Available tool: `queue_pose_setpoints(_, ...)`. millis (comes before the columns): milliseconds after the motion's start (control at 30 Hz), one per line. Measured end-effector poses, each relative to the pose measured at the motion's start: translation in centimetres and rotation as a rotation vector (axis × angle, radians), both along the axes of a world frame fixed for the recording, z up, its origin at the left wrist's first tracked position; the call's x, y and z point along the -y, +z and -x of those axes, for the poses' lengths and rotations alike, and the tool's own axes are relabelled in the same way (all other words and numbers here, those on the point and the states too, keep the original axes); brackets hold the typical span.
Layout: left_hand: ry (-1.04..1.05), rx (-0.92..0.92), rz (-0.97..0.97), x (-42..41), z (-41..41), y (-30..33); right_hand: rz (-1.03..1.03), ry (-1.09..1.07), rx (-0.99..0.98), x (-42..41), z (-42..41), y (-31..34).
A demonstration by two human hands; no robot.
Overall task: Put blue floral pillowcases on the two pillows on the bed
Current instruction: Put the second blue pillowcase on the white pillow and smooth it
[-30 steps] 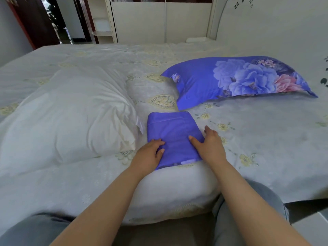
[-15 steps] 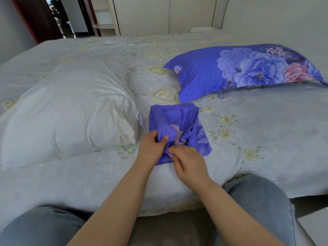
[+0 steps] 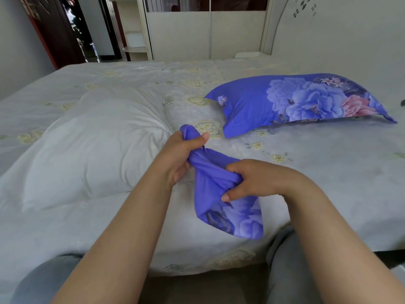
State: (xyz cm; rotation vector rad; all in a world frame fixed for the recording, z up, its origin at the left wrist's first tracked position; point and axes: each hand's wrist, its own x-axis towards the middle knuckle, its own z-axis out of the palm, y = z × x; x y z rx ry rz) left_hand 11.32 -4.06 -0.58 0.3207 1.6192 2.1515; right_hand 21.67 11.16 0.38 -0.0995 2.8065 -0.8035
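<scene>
The blue floral pillowcase is held bunched above the near edge of the bed, between the two hands. One end is gripped in the left hand, with a fold of cloth poking out above the curled fingers; the middle is clenched in the right hand, and a flowered corner hangs loose below it. The bare white pillow lies just to the left, well apart from the pillow already dressed in blue near the headboard.

The cloth is judged to be light, thin and limp (it drapes and creases wherever it is squeezed), so no shape will be kept on its own and little force is needed. Some slipperiness may be expected from the smooth weave. The open hem cannot be made out in the bunch; it is best sought along an edge and taken by its two corners, so that the mouth can be spread wide before the white pillow is fed in.
</scene>
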Motion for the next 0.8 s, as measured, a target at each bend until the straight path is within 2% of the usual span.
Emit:
queue_pose_setpoints(100,0.175,-0.063,0.008,0.3,1.5,2.3,-0.216,-0.109,0.109,-1.1,0.3,3.2)
queue_pose_setpoints(167,0.247,-0.014,-0.063,0.7,2.5,3.8,-0.41,-0.189,0.079,-1.6,0.5,4.8)
queue_pose_setpoints(233,0.32,-0.006,-0.104,1.0,3.5,5.2,-0.52,-0.289,0.016,-2.0,0.3,6.3)
queue_pose_setpoints(300,0.405,-0.066,-0.096,1.4,4.4,6.4,-0.484,-0.346,-0.055,-2.3,-0.6,8.1)
queue_pose_setpoints(433,0.498,-0.188,-0.03,3.6,6.4,7.8,-0.024,-0.414,-0.204,-3.9,-2.0,9.8)
queue_pose_setpoints(467,0.511,-0.196,-0.005,4.5,6.9,7.7,-0.011,-0.487,-0.3,-5.0,-1.8,9.5)
queue_pose_setpoints(533,0.539,-0.228,0.061,6.2,7.7,7.4,-0.123,-0.672,-0.49,-7.4,-1.2,8.4)
queue_pose_setpoints(667,0.665,-0.348,0.335,9.6,8.5,6.8,-0.372,-0.909,-0.532,-10.2,0.0,5.9)
queue_pose_setpoints(733,0.776,-0.385,0.407,10.9,8.1,7.1,-0.374,-0.965,-0.596,-10.4,0.0,4.6)
queue_pose_setpoints(800,0.97,-0.406,0.353,11.8,7.4,7.6,-0.353,-1.01,-0.744,-10.4,0.1,3.6)
